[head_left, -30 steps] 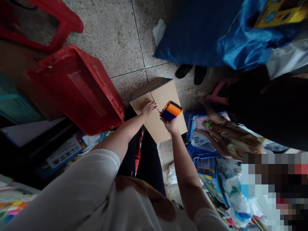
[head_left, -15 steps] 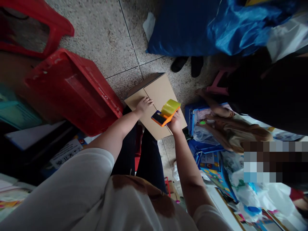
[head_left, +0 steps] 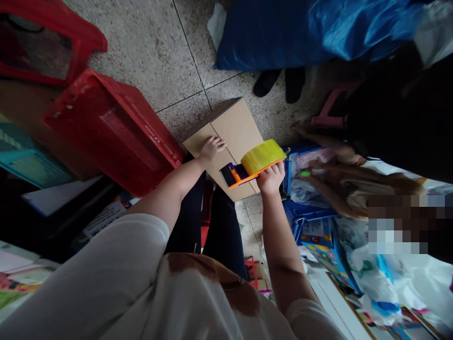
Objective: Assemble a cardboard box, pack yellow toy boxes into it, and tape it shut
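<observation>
A brown cardboard box lies in front of me with its two top flaps closed, a seam running between them. My left hand rests flat on the left flap, fingers stretched toward the seam. Wrapped around the orange side of a tape dispenser are the fingers of my right hand. The dispenser carries a large yellow tape roll and is tilted over the near right part of the box. Whether its front end touches the cardboard I cannot tell.
A red plastic crate stands left of the box. To the right, another person's hands are over a blue crate holding clear plastic. Beyond the box lie a large blue bag and dark slippers.
My right hand has moved right with the tape dispenser and turned it, so more of the yellow roll shows. My left hand stays on the flap.
</observation>
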The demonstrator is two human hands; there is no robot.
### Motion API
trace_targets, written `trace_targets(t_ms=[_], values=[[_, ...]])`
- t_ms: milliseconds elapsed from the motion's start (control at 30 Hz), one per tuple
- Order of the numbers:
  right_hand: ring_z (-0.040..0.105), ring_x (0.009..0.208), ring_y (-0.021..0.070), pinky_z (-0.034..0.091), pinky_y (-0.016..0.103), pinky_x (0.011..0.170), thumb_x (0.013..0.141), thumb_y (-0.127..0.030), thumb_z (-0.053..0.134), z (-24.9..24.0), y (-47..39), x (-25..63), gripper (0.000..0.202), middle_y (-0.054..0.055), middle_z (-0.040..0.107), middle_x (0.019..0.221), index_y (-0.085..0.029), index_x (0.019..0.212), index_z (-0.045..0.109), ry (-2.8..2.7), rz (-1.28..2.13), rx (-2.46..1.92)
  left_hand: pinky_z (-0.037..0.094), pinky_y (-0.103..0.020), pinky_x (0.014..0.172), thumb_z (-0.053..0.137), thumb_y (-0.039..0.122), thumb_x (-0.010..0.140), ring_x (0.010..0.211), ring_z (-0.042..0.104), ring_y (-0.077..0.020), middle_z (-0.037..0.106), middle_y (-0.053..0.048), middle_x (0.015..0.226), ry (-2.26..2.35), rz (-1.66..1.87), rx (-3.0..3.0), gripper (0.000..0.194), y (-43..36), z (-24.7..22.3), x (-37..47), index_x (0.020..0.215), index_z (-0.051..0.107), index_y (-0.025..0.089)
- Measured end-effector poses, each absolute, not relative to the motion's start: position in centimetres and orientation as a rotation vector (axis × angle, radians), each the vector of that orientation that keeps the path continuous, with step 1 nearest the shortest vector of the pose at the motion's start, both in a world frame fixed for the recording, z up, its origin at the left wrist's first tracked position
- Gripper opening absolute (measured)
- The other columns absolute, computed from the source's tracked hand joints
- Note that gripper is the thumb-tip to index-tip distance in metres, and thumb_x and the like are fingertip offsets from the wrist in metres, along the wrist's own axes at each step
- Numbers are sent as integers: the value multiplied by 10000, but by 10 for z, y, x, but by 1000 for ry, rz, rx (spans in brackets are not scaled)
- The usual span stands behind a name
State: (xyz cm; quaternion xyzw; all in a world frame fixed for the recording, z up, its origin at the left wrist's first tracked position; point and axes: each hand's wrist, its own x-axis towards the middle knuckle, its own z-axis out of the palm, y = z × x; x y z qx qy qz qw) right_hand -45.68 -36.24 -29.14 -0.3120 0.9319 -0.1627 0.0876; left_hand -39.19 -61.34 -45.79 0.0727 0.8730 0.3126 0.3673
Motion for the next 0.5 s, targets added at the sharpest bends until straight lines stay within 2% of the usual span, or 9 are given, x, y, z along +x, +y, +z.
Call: trace_targets(t_ms=[267, 500], values=[[536, 706, 214, 540, 428, 936, 1114, -407, 352, -284, -350, -459, 570, 31, 443, 591, -258, 595, 534, 2755, -529, -741, 198, -502, 1380, 347, 19, 985, 1588, 427, -238, 580, -74, 1628, 2238, 897, 98, 665, -611, -462, -388, 1531, 642, 258], [539, 681, 212, 560, 450, 917, 1113, -386, 361, -279, -346, -463, 566, 29, 439, 592, -252, 593, 537, 2738, -523, -725, 202, -525, 1381, 356, 59, 1015, 1578, 426, -252, 564, -55, 1646, 2259, 809, 138, 640, -610, -457, -390, 1568, 604, 261]])
